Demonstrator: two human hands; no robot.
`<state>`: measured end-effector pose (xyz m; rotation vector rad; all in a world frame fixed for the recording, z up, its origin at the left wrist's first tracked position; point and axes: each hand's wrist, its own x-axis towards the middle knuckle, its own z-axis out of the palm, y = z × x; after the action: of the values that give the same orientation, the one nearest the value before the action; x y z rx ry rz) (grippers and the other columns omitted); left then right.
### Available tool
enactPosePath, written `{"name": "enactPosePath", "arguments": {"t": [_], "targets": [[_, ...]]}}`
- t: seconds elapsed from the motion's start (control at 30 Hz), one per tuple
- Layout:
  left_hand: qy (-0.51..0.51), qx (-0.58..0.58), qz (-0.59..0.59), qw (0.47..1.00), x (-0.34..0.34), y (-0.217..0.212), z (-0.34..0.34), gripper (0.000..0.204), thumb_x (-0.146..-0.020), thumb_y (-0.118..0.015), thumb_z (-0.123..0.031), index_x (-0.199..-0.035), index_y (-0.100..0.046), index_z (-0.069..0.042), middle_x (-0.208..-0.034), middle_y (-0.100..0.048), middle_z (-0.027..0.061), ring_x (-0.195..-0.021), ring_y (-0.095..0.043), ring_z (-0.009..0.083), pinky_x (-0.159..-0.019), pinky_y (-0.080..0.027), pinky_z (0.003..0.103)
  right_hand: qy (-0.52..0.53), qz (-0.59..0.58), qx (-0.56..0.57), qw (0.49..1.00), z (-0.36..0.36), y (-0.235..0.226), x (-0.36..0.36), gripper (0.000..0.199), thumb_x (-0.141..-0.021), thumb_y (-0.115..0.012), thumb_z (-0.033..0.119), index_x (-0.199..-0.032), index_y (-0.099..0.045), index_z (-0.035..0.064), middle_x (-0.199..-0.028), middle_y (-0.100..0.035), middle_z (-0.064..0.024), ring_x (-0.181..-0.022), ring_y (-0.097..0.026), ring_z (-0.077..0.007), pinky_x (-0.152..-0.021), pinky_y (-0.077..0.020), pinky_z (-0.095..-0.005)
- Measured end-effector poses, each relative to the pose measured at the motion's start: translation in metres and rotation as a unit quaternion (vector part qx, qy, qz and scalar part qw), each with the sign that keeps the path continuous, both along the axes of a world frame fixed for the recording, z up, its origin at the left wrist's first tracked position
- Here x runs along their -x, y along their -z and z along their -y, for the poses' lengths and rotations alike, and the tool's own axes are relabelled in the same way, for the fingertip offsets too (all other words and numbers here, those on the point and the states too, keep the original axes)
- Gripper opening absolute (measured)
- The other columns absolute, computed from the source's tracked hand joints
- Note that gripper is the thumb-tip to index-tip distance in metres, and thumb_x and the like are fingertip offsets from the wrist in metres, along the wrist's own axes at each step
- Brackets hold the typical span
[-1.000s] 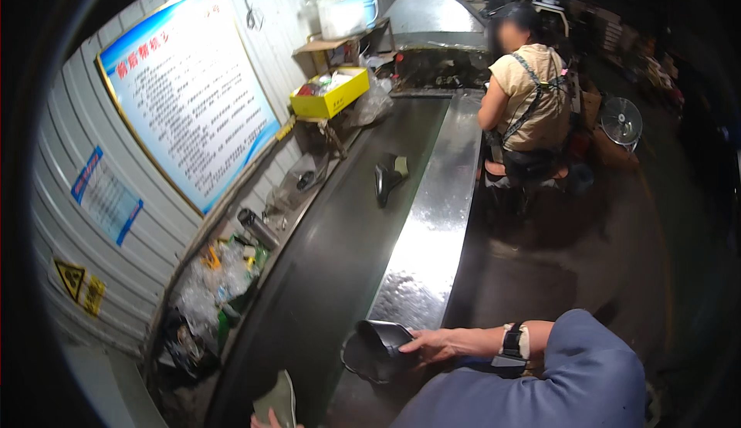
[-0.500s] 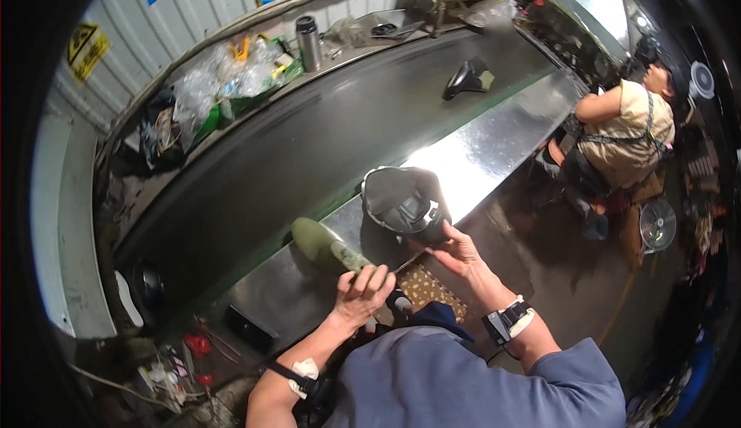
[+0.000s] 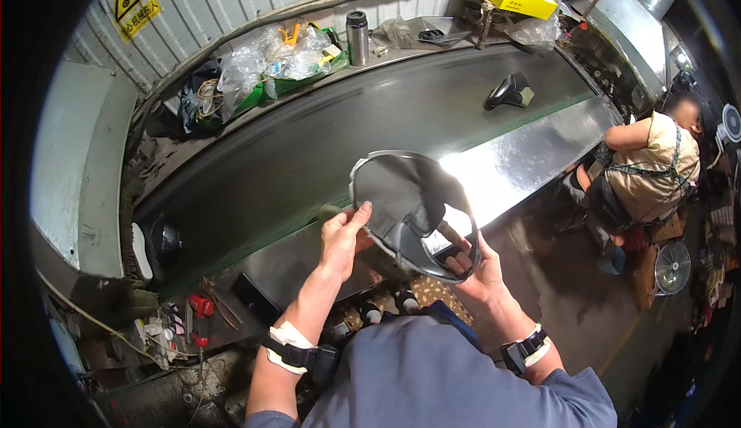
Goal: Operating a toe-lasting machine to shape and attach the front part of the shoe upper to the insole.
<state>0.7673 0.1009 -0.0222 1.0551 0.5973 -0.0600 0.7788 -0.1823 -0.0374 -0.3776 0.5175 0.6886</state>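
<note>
A black boot upper (image 3: 390, 189) with a wide round opening hangs over the near edge of the metal table, its dark inside facing me. My left hand (image 3: 340, 239) pinches its left rim, with the thumb on top. At the lower right, my right hand (image 3: 480, 270) grips the rim, its fingers showing inside the opening. Behind my left hand a bit of an olive-green shoe last (image 3: 329, 213) shows; the rest is hidden by the hand and the upper.
A dark conveyor belt (image 3: 262, 173) runs beyond the metal strip (image 3: 532, 146), carrying another black upper (image 3: 509, 92). Plastic bags (image 3: 278, 57) and a steel flask (image 3: 357, 38) line the back ledge. Pliers (image 3: 222, 304) lie at lower left. A co-worker (image 3: 652, 165) sits at right.
My left hand has let go of the olive-green shoe last and taken the upper's left rim. The upper is tilted more toward me, and the view has shifted.
</note>
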Motion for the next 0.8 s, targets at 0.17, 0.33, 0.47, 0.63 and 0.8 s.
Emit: {"name": "enactPosePath", "arguments": {"t": [0.17,0.33,0.47,0.63,0.8], "targets": [[0.008,0.042,0.120,0.992,0.013,-0.012,-0.019,0.024,-0.099,-0.063,-0.023,-0.081,-0.064,-0.007,-0.077,-0.067,0.0023,-0.070,-0.066,0.0116,-0.066,-0.057,0.029,-0.061,0.073,-0.067,0.993,0.003,0.006,0.013,0.032,-0.099,-0.059,0.039,-0.102,-0.065,0.0076,-0.078,-0.060,-0.0042,-0.080,-0.055,-0.0192,-0.079,-0.0455,-0.0344],[-0.004,0.022,0.082,0.996,0.021,-0.028,-0.029,0.024,-0.100,-0.061,-0.023,-0.078,-0.060,-0.012,-0.065,-0.056,-0.0046,-0.055,-0.053,0.0049,-0.052,-0.047,0.022,-0.102,0.076,-0.107,0.986,-0.006,-0.004,0.016,0.028,-0.098,-0.060,0.034,-0.103,-0.066,0.0071,-0.090,-0.066,-0.0066,-0.092,-0.061,-0.0233,-0.086,-0.0508,-0.0414],[0.029,-0.232,0.092,0.968,0.019,0.005,-0.044,0.024,-0.099,-0.062,-0.025,-0.083,-0.062,-0.007,-0.075,-0.062,-0.0027,-0.066,-0.064,0.0093,-0.062,-0.055,0.025,-0.112,0.084,-0.125,0.982,-0.009,0.012,0.015,0.026,-0.097,-0.062,0.033,-0.103,-0.066,0.0083,-0.088,-0.065,-0.0046,-0.088,-0.060,-0.0203,-0.084,-0.0518,-0.0392],[0.013,0.025,-0.002,1.000,0.018,0.007,-0.059,0.050,-0.097,-0.057,-0.052,-0.097,-0.063,-0.002,-0.090,-0.066,0.0066,-0.085,-0.066,0.0168,-0.079,-0.057,0.036,-0.058,0.289,0.237,0.925,-0.035,-0.036,0.015,0.021,-0.097,-0.065,0.025,-0.104,-0.064,0.0046,-0.083,-0.066,-0.0014,-0.086,-0.062,-0.0165,-0.079,-0.0493,-0.0321],[0.066,0.241,-0.005,0.968,0.014,0.046,-0.094,0.061,-0.096,-0.055,-0.054,-0.117,-0.062,0.002,-0.115,-0.067,0.0151,-0.113,-0.062,0.0266,-0.099,-0.048,0.045,-0.176,0.789,0.459,0.368,-0.035,-0.007,0.015,0.020,-0.079,-0.079,0.013,-0.088,-0.064,0.0039,-0.066,-0.056,-0.0086,-0.068,-0.058,-0.0241,-0.101,-0.0493,-0.0450]]}}
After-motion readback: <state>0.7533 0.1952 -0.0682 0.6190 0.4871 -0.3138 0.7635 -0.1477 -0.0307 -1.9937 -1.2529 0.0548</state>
